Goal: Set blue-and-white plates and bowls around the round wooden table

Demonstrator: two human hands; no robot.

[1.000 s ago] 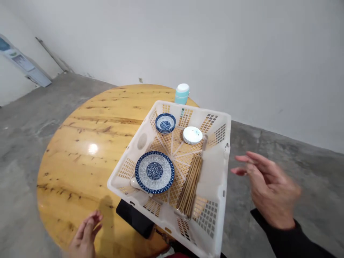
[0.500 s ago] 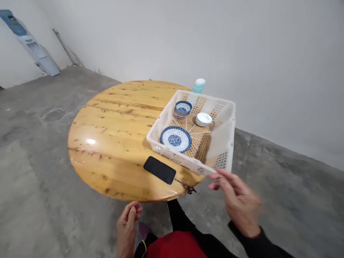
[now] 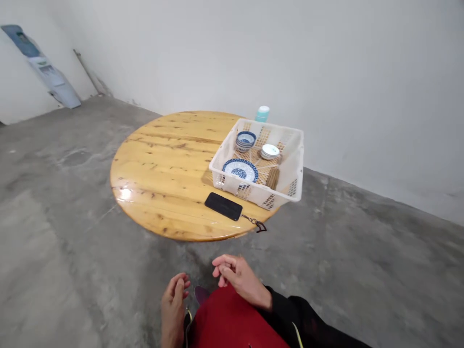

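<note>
Both of my hands hang in front of my body, short of the round wooden table (image 3: 159, 164), touching nothing on it. My left hand (image 3: 175, 295) is loosely curled and empty. My right hand (image 3: 239, 278) has its fingers half bent and apart, with nothing in them. On the table's right side stands a white plastic basket (image 3: 256, 194). Inside it are a stack of blue-and-white bowls (image 3: 246, 140), a blue-rimmed plate (image 3: 239, 170), a stack of small white dishes (image 3: 270, 152) and a bundle of chopsticks (image 3: 272, 179).
A black phone (image 3: 224, 206) with a strap lies before the basket near the table's front edge. Behind the basket stands a turquoise bottle with a white cap (image 3: 262, 114). A water dispenser (image 3: 54, 79) is by the far left wall, on the grey concrete floor (image 3: 72, 232).
My right hand has let go of the basket's near right corner and moved left, close to my body. The table sits farther from me in view. My left hand has barely moved.
</note>
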